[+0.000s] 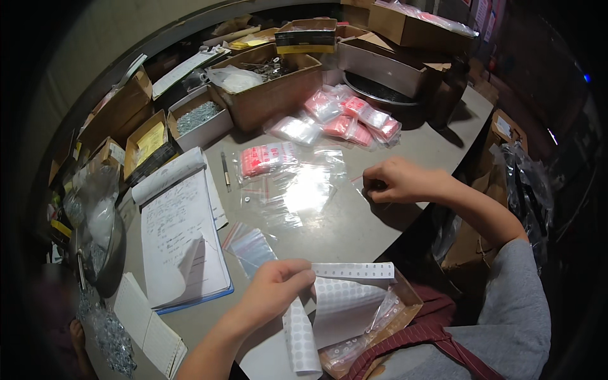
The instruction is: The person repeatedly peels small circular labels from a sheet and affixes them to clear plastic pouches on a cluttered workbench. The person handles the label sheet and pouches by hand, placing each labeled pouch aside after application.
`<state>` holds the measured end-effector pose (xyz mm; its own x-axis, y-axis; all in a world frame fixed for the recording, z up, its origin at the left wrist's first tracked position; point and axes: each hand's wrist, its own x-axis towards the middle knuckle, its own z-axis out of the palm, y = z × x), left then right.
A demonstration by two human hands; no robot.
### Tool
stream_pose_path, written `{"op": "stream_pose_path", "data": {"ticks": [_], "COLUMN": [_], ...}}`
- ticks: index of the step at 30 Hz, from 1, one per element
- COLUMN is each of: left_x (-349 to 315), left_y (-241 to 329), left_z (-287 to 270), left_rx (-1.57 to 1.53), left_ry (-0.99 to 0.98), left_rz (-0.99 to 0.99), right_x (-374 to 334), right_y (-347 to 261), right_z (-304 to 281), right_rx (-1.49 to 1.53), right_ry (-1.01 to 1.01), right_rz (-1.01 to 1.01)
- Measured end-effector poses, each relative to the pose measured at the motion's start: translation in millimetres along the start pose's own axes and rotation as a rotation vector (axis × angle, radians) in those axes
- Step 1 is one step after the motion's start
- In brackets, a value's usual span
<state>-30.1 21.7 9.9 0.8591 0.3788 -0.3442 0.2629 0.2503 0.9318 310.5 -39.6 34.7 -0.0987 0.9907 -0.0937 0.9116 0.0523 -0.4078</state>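
My left hand (273, 286) is closed in a pinch on the white perforated sticker sheet (345, 304), which curls over the near table edge above a small brown cardboard tray (405, 310). My right hand (396, 180) rests farther out on the grey tabletop (354, 231), fingers curled narrow around something too small to identify.

Risks, as I judge them:
- The sheet bends sharply; a pull could tear it along the perforations.
- The clear zip bags (297, 190) lie loose and overlapping beside my right hand; a sleeve sweep could scatter them.

Count:
- Hands: two.
- Open handwritten notebook (180, 237): one.
- Dark pen (225, 171): one.
- Red-printed bag bundles (348, 120): a heap; the exact number cannot be told.
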Motion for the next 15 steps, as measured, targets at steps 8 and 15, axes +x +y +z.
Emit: {"op": "stream_pose_path", "data": {"ticks": [8, 15], "left_x": [0.1, 0.6], "left_y": [-0.3, -3.7], "left_z": [-0.6, -11.4], "left_rx": [0.047, 0.018], "left_ry": [-0.013, -0.1], "left_rz": [-0.007, -0.013], "right_x": [7.9, -22.7], "right_y": [10.0, -41.9], "right_z": [-7.2, 10.6], "right_rx": [-0.086, 0.027], "right_ry": [-0.094, -0.55], "right_rz": [0.142, -0.15]}}
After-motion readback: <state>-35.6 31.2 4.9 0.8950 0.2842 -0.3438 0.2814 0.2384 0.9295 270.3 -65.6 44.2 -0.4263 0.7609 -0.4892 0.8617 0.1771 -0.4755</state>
